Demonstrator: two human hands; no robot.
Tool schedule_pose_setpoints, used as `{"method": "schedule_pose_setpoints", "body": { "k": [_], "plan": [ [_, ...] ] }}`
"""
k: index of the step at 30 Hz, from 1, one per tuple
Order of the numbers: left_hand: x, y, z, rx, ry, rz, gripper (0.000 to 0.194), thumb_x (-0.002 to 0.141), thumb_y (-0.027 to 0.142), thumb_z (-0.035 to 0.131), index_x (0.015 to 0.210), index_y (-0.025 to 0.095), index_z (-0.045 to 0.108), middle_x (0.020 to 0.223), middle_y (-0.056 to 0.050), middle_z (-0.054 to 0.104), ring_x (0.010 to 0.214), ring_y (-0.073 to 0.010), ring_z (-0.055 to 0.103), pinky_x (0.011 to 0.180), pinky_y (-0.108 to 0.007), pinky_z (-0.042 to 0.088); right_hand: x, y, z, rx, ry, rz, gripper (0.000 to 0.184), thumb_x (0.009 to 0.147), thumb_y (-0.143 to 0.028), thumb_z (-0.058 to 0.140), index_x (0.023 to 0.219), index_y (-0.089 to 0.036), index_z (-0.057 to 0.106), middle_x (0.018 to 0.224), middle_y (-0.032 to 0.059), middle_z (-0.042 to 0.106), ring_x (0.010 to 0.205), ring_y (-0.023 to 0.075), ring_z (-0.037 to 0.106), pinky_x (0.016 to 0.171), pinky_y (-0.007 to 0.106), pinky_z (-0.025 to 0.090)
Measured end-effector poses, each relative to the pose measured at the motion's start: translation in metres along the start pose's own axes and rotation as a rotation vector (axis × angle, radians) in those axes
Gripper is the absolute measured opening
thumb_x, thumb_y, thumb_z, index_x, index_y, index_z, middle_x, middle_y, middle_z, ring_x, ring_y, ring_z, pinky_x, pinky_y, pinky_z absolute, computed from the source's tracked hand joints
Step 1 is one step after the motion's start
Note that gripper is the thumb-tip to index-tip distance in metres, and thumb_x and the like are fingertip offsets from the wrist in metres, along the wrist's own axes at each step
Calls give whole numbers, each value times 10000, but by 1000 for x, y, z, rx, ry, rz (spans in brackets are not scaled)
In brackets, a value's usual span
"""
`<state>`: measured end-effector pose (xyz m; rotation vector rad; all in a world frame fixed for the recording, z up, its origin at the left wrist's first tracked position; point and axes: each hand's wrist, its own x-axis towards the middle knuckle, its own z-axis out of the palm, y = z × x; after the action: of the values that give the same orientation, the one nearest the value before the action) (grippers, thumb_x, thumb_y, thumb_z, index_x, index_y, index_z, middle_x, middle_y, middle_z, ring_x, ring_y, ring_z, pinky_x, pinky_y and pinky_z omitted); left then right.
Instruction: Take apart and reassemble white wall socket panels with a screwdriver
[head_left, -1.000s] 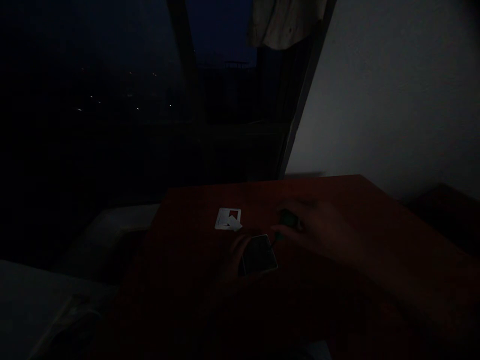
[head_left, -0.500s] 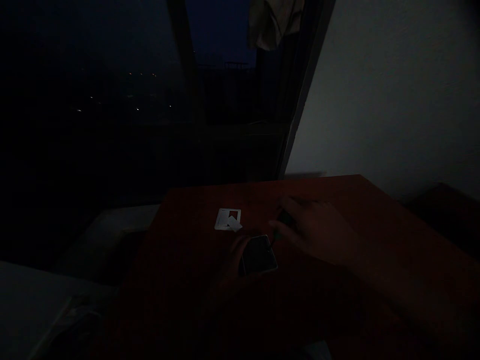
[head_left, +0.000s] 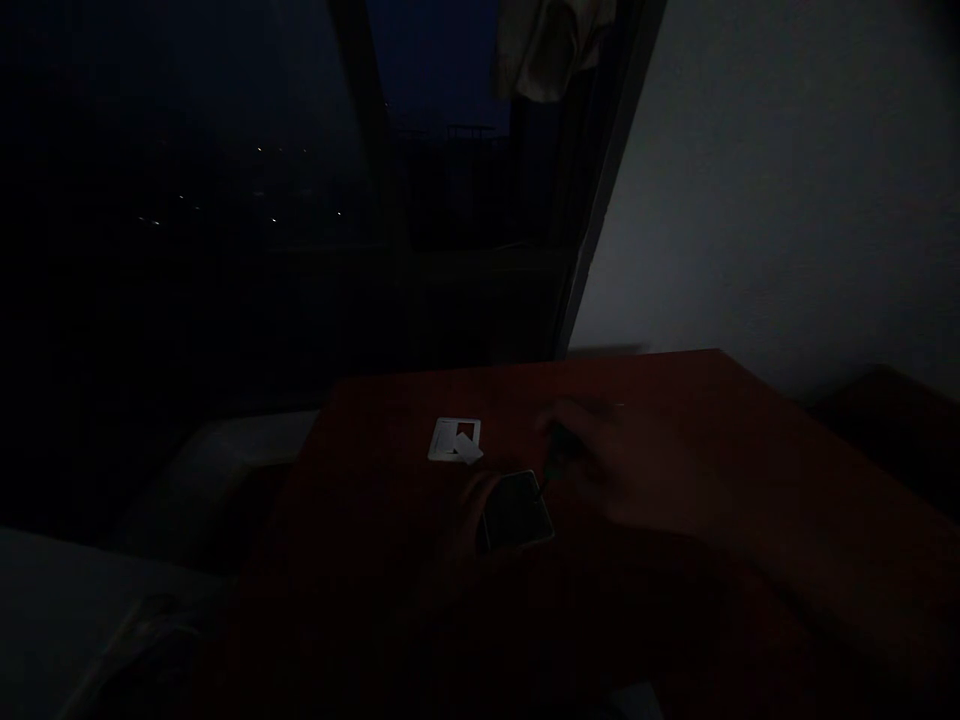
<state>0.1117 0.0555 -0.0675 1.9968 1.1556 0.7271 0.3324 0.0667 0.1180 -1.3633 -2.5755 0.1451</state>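
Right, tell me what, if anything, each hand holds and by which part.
The right hand grips a screwdriver by its green handle. The left hand holds a pale-rimmed square unit by its left edge; the thumb is too dark to place.

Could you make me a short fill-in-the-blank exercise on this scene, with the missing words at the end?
1. The right hand holds a tool whose handle is ____ in colour.
2. The left hand holds the dark box at its ____ side as the picture shows it.
3. The frame, with a small piece lying over part of it, is ____ in colour.
4. The frame lies on a table whose colour is a dark ____.

Missing words: green; left; white; red.
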Motion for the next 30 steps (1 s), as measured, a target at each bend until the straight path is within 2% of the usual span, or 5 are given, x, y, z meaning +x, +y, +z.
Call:
{"method": "schedule_pose_setpoints", "body": {
  "k": [5,12,17,23,30],
  "plan": [
    [0,2,-3,18,-17,1,773,777,480,685,1423,278,312,1509,-74,284,1369,-288,304,1116,-455,311,4,1,4,-151,23,136,325,934,-445,406,1075,-186,541,877,86,708,713,240,663,581,305,396],
    [0,0,-1,9,-6,-12,781,771,468,692,1423,271,312,1505,-95,286,1358,-305,322,1103,-480,322,2,5,2,84,-2,27,376,844,-216,516,1216,-196,467,1064,80,674,844,193,654,664,270,434],
    [-1,1,-2,29,2,-36,780,762,482,692,1417,267,327,1512,-91,280,1366,-318,307,1107,-494,312,6,4,8,-189,38,166,377,929,-442,397,1147,-163,524,885,106,699,694,258,663,566,320,415],
    [0,1,-2,27,13,1,785,758,450,698,1421,265,321,1494,-98,312,1358,-316,324,1103,-490,320,5,2,6,64,28,0,404,864,-200,479,1265,-154,453,1121,106,648,903,201,645,714,286,453],
    [-1,5,-3,31,5,-17,769,777,482,679,1424,285,315,1508,-84,296,1359,-303,327,1107,-482,319,5,5,10,-123,59,116,310,914,-362,442,1127,-165,551,887,92,700,718,239,664,594,318,434]
  ]
}}
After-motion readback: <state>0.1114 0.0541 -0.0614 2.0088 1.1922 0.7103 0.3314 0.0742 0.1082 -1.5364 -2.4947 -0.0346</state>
